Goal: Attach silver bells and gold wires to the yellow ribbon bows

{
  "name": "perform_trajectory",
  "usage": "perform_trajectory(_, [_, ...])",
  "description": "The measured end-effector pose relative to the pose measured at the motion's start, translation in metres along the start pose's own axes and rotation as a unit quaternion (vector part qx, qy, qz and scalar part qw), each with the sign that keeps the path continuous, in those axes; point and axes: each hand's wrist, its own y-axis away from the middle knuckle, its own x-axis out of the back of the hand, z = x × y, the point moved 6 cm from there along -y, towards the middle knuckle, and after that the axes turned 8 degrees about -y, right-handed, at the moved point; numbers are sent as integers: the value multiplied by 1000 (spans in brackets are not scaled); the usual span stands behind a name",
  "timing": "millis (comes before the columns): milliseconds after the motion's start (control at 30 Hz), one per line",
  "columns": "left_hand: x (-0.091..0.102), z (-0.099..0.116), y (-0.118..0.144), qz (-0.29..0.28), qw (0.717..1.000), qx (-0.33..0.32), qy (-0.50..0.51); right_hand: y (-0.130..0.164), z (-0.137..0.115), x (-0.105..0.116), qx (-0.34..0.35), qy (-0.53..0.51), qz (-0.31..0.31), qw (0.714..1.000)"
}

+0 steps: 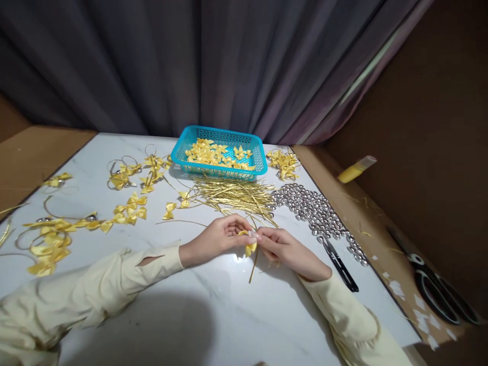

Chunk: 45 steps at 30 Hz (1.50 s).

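Grey curtain behind white marble bench (229, 315). Left hand (213, 238) and right hand (284, 249) meet near centre, both pinched on a small yellow ribbon bow (249, 248) with gold cord hanging below. Gold cord pile (232, 195) just beyond; blue basket (219, 152) of bows far centre; silver beads (316, 211) right; black snips (341, 264) beside right wrist.

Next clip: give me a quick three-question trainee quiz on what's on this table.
1. True or false: the blue basket holds yellow bows.
2. What do the left hand and right hand pinch between them?
3. The silver beads lie: A) inside the basket B) right of the gold strips C) under the black snips

Key: 1 true; 2 a yellow bow on a gold strip; 3 B.
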Motion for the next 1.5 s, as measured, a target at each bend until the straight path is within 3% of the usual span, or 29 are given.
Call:
perform_trajectory(233, [5,-1,-2,23,1000,4,-6,0,2,-4,-36,36,-12,999])
perform_trajectory(633, [7,-6,-4,29,999,10,20,3,-2,0,-18,-54,-9,998])
perform_trajectory(867, [14,22,3,69,991,-91,-71,2,-1,3,-4,-70,2,998])
perform_trajectory(1033, [19,21,5,108,985,-89,-102,4,-8,10,65,68,54,994])
perform_trajectory(1167, [9,7,4,46,996,-9,-73,9,-22,10,178,213,93,956])
perform_trajectory(1267, [1,3,6,10,999,20,-47,12,-25,6,229,250,86,937])
perform_trajectory(1500, [0,7,9,28,998,2,-49,13,-24,0,253,266,66,928])
